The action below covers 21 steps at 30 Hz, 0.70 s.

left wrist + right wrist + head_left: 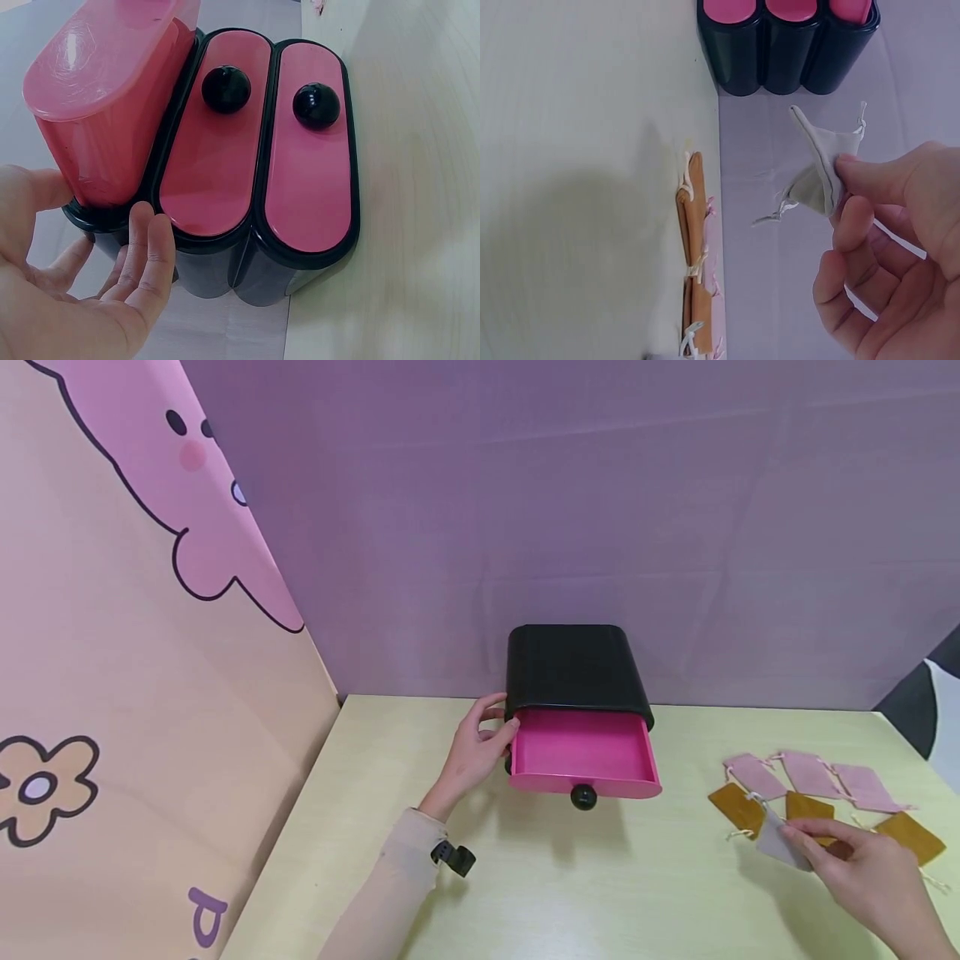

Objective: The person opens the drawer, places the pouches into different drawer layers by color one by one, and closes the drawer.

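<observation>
A small black drawer cabinet [573, 664] stands against the back wall with its pink top drawer [581, 747] pulled out, the inside bare. My left hand [474, 756] touches the cabinet's left side, thumb by the open drawer's edge. Seen from the left wrist, its loosely bent fingers [154, 259] lie along the black case; the two lower drawers [210, 157] are closed. Over at the right, my right hand [862, 864] pinches a grey drawstring pouch [780, 839] between thumb and fingers, held above the tabletop. The right wrist view shows that pouch [821, 169] folded, its cords dangling.
Several pink pouches [810, 774] lie in a row at the table's right, with several mustard-brown pouches [911, 837] in front of them. A purple cloth wall [570, 527] rises behind the table, and a printed panel [150, 693] borders its left side.
</observation>
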### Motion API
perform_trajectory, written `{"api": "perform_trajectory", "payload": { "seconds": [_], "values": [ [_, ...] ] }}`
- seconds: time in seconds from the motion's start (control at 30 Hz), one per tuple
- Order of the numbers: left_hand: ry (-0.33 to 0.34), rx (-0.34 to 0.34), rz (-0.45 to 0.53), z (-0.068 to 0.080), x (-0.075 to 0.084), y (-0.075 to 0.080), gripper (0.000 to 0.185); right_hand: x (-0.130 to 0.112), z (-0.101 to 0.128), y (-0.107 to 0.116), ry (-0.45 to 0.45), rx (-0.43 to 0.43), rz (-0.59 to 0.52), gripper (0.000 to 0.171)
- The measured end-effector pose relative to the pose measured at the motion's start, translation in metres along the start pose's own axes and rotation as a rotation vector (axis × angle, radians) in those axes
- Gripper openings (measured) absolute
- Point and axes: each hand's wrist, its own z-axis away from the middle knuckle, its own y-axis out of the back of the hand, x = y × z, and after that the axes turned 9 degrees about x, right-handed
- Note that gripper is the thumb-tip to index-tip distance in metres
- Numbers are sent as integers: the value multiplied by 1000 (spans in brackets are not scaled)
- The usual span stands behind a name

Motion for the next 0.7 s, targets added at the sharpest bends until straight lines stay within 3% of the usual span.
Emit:
{"api": "perform_trajectory", "payload": {
  "seconds": [0.7],
  "values": [
    [7,2,9,0,-1,-2,52,-24,-4,2,48,93,-75,19]
  ]
}}
